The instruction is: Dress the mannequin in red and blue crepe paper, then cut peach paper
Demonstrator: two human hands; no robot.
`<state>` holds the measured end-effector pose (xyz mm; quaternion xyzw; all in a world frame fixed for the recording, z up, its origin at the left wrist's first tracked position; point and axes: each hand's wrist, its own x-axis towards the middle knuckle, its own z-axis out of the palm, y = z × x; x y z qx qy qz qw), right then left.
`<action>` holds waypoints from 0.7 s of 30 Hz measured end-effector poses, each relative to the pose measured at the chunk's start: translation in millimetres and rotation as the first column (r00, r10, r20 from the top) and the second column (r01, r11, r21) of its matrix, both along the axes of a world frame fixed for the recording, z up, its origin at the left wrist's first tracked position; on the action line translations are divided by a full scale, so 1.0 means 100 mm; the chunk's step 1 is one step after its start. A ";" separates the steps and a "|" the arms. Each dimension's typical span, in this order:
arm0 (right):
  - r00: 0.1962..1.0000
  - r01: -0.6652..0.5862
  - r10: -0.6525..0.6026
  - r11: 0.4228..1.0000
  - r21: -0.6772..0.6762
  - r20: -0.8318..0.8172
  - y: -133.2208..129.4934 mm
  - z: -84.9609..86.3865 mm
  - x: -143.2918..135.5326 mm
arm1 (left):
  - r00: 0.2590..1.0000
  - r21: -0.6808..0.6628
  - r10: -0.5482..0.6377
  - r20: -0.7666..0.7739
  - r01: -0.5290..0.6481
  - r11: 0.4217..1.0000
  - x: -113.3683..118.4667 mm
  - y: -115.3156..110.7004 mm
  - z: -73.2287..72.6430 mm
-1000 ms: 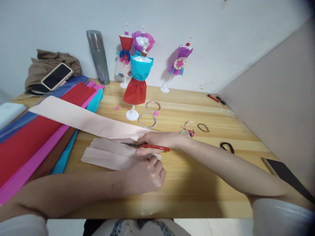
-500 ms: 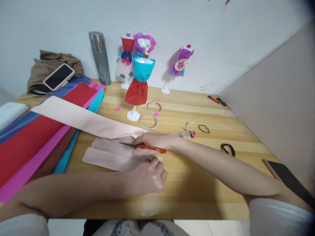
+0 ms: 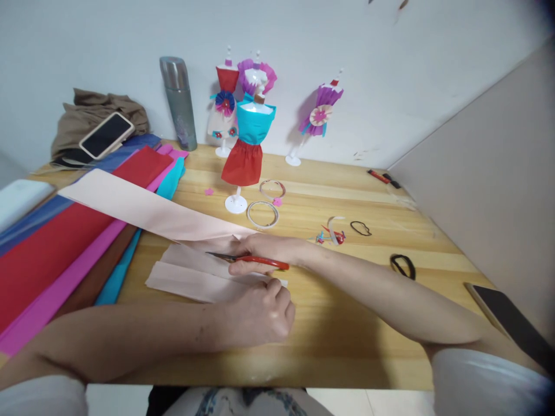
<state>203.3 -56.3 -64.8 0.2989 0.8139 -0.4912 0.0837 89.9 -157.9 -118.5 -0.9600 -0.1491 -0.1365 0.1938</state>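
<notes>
My right hand [image 3: 269,251] is closed round red-handled scissors [image 3: 264,263], whose blades point left over pale pink paper. My left hand [image 3: 266,312] is curled with its knuckles up, resting on the right end of a folded pale strip [image 3: 186,280]; its fingertips are hidden, so what they grip cannot be made out. Behind the blades a long pale pink sheet [image 3: 143,211] runs up to the far left, over several coloured sheets [image 3: 69,254].
Small dressed mannequins [image 3: 249,138] stand at the back beside a flask [image 3: 178,104]. Tape rings [image 3: 262,214], scraps [image 3: 333,236] and black bands [image 3: 403,266] lie mid-table. One phone [image 3: 107,135] is at left, another [image 3: 507,318] at right.
My right hand and the scissors have moved slightly left along the paper. My left hand has stayed in nearly the same place. The view has shifted a little.
</notes>
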 end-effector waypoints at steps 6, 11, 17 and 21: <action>0.994 0.006 -0.004 1.000 -0.017 0.110 -0.04 0.16 -0.02 | 0.999 0.053 -0.036 0.008 0.036 0.998 -0.02 0.00 0.03; 0.991 0.016 -0.012 0.999 -0.029 0.135 -0.05 0.21 -0.06 | 0.998 0.077 -0.047 0.033 0.045 0.996 -0.02 0.00 0.04; 0.996 0.006 -0.003 0.999 -0.043 0.089 -0.05 0.22 -0.10 | 0.999 0.066 -0.041 0.027 0.039 0.997 -0.03 -0.01 0.04; 0.998 -0.047 0.046 0.999 0.006 0.046 -0.02 0.15 -0.12 | 0.998 0.069 -0.057 0.011 0.056 0.996 -0.03 -0.01 0.04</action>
